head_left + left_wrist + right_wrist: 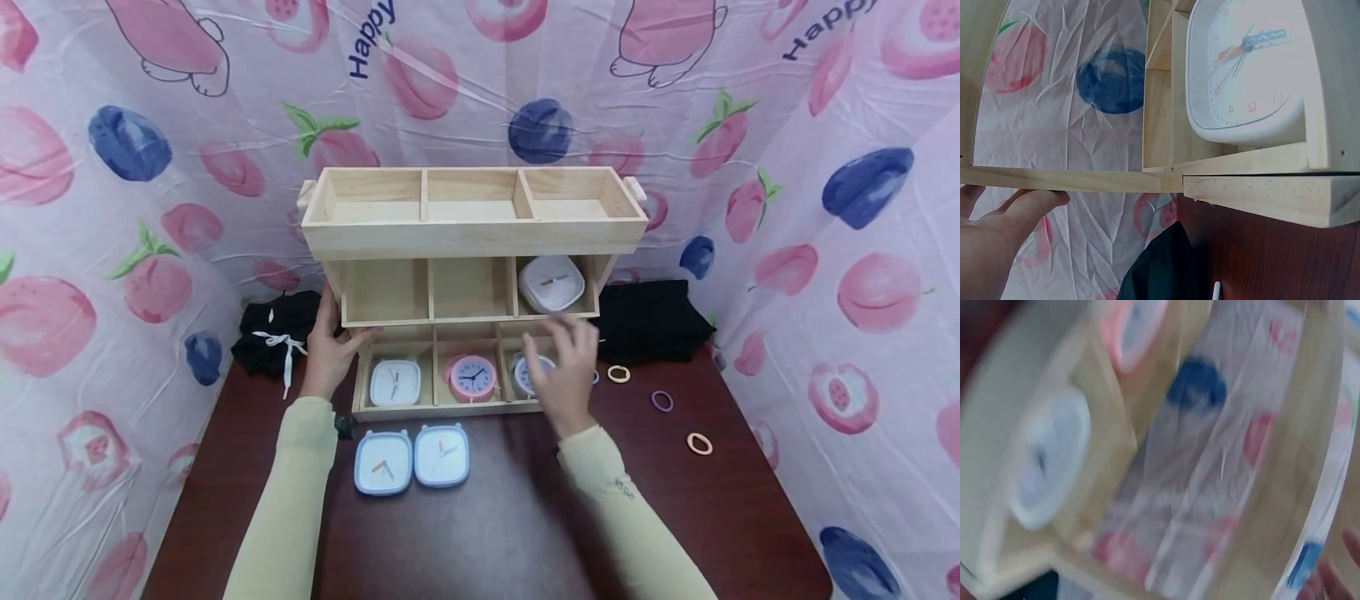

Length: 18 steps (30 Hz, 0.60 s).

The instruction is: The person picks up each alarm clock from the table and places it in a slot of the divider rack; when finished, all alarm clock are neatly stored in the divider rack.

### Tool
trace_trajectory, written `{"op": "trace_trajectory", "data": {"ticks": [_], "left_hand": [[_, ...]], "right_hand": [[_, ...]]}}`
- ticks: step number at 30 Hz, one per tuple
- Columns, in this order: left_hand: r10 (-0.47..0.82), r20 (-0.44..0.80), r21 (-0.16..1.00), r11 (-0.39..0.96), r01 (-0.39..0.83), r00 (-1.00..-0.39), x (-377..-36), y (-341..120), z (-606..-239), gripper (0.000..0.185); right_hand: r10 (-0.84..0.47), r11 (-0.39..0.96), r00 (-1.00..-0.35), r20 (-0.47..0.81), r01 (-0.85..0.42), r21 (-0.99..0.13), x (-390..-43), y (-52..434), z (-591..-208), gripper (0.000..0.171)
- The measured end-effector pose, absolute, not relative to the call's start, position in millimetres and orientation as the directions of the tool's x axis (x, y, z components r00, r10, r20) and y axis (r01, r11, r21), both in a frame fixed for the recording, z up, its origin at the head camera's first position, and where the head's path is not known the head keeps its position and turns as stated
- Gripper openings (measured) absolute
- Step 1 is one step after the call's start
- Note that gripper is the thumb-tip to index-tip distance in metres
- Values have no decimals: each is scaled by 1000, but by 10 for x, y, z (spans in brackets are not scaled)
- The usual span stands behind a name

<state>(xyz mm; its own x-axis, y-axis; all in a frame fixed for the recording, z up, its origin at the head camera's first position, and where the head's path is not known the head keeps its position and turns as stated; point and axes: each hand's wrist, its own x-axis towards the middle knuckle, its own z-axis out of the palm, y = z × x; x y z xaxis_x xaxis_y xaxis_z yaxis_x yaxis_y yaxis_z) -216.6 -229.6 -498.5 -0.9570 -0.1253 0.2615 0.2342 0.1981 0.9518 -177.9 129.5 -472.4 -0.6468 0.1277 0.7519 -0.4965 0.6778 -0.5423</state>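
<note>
A tiered wooden storage box (476, 240) with divided compartments stands on the table. My left hand (330, 350) touches its left side, fingers extended along a wooden side strut (1072, 179). My right hand (566, 371), fingers spread and holding nothing, hovers before the lower tier's right compartment. It partly hides a round greyish alarm clock (522, 379) there. Left of that sit a round pink alarm clock (473, 377) and a white square clock (395, 382). Another white square clock (552, 287) leans in the middle tier's right compartment. The right wrist view is blurred.
Two light-blue square clocks (383, 463) lie on the table before the box. Folded black cloth (652, 321) lies to its right, and black fabric with a white drawstring (273, 333) to its left. Several hair ties (699, 443) lie at right. Fruit-printed curtains surround the table.
</note>
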Motion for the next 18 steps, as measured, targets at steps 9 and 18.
{"op": "trace_trajectory", "data": {"ticks": [9, 18], "left_hand": [[-122, 244, 956, 195, 218, -962, -2148, -2294, -4951, 109], [-121, 234, 959, 194, 208, -965, -2159, -2286, -4964, 110]], "right_hand": [[-295, 667, -873, 388, -479, -570, -1038, 1011, -5381, 58], [-472, 680, -872, 129, -453, -576, -821, 843, -5757, 110]]}}
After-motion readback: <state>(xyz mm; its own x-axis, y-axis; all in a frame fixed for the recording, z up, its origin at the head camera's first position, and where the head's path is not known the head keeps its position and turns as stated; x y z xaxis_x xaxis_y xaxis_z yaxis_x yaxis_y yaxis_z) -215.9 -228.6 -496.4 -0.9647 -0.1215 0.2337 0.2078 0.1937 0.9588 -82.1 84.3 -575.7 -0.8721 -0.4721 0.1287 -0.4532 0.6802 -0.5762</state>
